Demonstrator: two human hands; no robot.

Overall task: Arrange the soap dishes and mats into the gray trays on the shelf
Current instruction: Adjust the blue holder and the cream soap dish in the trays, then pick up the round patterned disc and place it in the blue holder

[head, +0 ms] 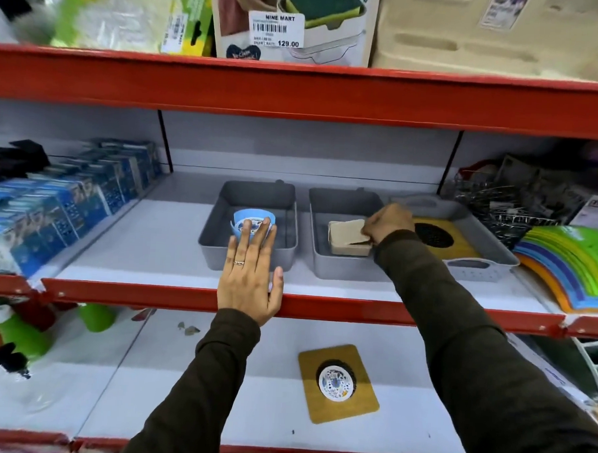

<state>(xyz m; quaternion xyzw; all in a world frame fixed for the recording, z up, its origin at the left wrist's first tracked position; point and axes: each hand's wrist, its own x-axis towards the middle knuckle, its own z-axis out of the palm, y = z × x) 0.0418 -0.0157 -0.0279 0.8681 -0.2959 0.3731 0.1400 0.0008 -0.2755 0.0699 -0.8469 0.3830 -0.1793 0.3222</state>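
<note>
Three gray trays stand on the middle shelf. In the left tray (215, 236) lies a light blue round item (253, 219); my left hand (251, 272) reaches flat over the tray's front wall, fingertips touching that item. The middle tray (315, 258) holds beige soap dishes (346, 240), and my right hand (388, 221) pinches the top one at its right edge. The right tray (495, 250) holds a yellow mat (461, 242) with a black round mesh. Another yellow mat (338, 382) with a round printed label lies on the lower shelf.
Blue boxes (62, 202) fill the shelf's left end. Wire racks (497, 200) and a stack of coloured sheets (570, 265) sit at the right. Red shelf edges (355, 309) run across the front. Green objects (25, 337) stand at the lower left.
</note>
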